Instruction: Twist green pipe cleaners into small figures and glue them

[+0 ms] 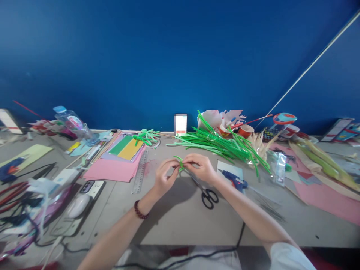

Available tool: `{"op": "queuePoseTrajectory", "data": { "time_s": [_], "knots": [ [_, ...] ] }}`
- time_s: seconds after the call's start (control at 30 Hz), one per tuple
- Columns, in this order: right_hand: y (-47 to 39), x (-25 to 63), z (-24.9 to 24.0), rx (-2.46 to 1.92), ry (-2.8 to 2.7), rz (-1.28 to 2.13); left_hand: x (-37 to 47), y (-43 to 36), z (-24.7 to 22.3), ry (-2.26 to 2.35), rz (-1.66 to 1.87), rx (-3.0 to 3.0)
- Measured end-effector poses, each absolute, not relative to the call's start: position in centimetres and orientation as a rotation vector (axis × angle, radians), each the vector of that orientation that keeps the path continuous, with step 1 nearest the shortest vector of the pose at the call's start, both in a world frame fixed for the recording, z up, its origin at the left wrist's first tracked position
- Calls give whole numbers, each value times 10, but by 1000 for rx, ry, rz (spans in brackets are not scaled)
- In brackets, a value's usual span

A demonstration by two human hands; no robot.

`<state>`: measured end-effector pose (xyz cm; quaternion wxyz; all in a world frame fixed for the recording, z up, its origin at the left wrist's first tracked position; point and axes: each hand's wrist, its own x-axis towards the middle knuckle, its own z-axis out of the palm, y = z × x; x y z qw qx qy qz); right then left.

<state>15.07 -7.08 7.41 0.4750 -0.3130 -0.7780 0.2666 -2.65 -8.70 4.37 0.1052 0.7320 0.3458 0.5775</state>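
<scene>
The green piece (181, 164) is up between the two hands, over the middle of the table (174, 225), pinched by both at once. The left hand (165, 174) grips its left side between thumb and fingertips; the right hand (201, 168) pinches it from the right, thumb and index finger close together, so that the fingertips of both hands nearly meet. One short end of the piece pokes out to the far left of the fingers, and another bit shows just below them. Both forearms reach in from the near edge and slant inward to meet there, the left one wearing a dark bracelet (140, 210), the right one bare below a pale sleeve (289, 257). The left wrist is bent so that the thumb and fingers form a loop; the right hand lies flatter, its back turned up. Scissors (208, 198) lie near and to the right, their blades running toward the right hand. A ruler (139, 172) lies left of the left hand, and a bundle of green stems (222, 146) spreads on the far right.
</scene>
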Motion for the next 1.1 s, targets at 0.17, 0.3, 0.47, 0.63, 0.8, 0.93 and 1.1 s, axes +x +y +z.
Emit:
{"op": "queuePoseTrajectory", "data": {
  "time_s": [0.17, 0.3, 0.47, 0.63, 0.8, 0.93, 1.1],
  "knots": [
    [-77, 146, 74, -747, -1881, 550, -26, -88, 45, 1011, 1689, 2158],
    [-82, 141, 72, -740, -1855, 490, -24, -91, 45, 1036, 1691, 2150],
    [-87, 138, 70, -749, -1843, 424, -21, -93, 46, 1033, 1766, 2153],
    [-82, 143, 75, -744, -1896, 473, -22, -92, 49, 1064, 1770, 2149],
    [-75, 147, 75, -758, -1898, 503, -23, -90, 48, 1033, 1772, 2183],
    [-74, 147, 69, -863, -1849, 530, -24, -89, 49, 1033, 1767, 2172],
    [-75, 147, 67, -891, -1870, 579, -24, -89, 49, 1032, 1758, 2167]
  ]
}}
